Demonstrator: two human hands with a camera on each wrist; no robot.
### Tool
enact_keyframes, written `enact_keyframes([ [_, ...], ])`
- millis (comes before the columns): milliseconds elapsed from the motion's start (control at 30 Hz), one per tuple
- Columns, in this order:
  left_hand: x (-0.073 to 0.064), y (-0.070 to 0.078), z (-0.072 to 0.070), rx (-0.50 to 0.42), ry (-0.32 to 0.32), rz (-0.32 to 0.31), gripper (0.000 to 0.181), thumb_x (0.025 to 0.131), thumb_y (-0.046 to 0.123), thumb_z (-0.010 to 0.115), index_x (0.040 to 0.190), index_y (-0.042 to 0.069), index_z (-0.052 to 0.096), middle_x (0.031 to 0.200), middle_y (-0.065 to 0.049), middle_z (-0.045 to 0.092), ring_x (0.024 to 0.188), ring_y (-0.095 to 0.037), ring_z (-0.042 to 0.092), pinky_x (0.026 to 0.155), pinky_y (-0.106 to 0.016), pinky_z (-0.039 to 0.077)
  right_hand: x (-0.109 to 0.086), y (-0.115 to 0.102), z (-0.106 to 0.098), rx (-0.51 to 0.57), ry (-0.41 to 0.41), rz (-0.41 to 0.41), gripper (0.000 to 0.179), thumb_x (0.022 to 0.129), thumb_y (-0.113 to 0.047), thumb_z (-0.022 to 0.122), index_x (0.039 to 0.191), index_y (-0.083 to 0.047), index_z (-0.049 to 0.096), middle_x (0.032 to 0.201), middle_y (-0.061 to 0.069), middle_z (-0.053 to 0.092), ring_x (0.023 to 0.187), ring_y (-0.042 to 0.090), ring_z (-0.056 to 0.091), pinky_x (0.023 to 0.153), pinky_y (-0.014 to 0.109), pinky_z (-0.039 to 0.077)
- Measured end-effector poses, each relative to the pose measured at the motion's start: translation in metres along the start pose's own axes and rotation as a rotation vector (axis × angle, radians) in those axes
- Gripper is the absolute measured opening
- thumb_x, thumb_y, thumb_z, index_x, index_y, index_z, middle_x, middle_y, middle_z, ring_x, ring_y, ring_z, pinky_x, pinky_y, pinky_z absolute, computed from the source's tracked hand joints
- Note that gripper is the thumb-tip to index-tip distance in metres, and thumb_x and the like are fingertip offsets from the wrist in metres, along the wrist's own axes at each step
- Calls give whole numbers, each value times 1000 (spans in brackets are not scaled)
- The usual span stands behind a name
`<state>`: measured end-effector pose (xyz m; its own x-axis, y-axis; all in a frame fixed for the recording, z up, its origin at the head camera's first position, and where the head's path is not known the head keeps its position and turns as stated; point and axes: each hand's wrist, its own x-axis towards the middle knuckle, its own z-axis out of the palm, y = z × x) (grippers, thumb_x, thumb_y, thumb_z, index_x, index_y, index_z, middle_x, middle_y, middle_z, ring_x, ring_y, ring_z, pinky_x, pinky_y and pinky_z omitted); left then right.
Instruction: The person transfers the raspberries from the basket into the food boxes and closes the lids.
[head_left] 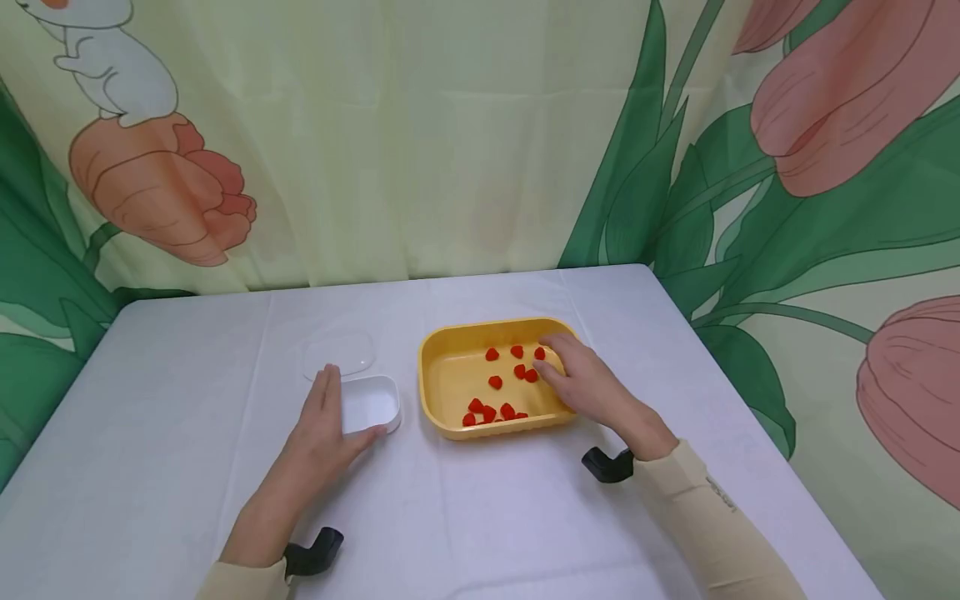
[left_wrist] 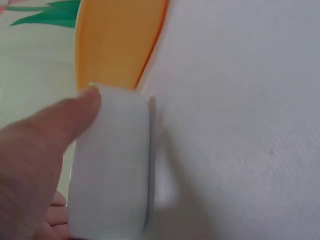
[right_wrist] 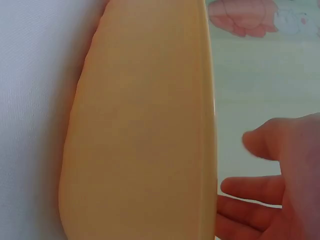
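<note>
A small white plastic box (head_left: 371, 402) stands uncovered on the table, with no contents visible inside. My left hand (head_left: 324, 429) holds it, thumb at the near right corner and fingers along the left side; the left wrist view shows the thumb against the wall of the white box (left_wrist: 111, 165). To its right sits a yellow tray (head_left: 442, 427) with several small red pieces (head_left: 496, 382) scattered in it, some gathered by the near wall. My right hand (head_left: 592, 387) hovers over the tray's right side, thumb and fingers apart, nothing between them. The right wrist view shows the yellow tray's outer wall (right_wrist: 135, 125) beside that hand.
A clear plastic lid (head_left: 352, 354) lies behind the white box. White cloth covers the table (head_left: 510, 517). A printed curtain (head_left: 465, 150) hangs behind the table's far edge. Black wrist mounts (head_left: 315, 552) sit on both forearms.
</note>
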<state>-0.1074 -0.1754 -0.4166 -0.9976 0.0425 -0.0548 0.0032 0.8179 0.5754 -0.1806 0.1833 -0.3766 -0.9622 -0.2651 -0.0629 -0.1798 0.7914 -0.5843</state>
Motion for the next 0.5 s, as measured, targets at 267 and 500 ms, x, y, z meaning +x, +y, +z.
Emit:
enact_keyframes([
  [267, -6, -11, -4, -54, 51, 1, 111, 84, 34, 79, 155, -7, 4, 160, -32, 14, 143, -51, 26, 114, -64, 28, 5, -2, 2, 3, -13, 23, 36, 100, -14, 56, 133, 0, 57, 130, 16, 62, 112, 29, 60, 98, 45, 55],
  [500, -11, -21, -4, -33, 49, 30, 96, 86, 35, 76, 154, -6, 21, 154, -30, 33, 142, -49, 33, 113, -63, 32, 11, -1, 4, 27, 3, 60, 29, 99, -9, 57, 126, 0, 63, 123, 15, 66, 103, 26, 63, 95, 41, 57],
])
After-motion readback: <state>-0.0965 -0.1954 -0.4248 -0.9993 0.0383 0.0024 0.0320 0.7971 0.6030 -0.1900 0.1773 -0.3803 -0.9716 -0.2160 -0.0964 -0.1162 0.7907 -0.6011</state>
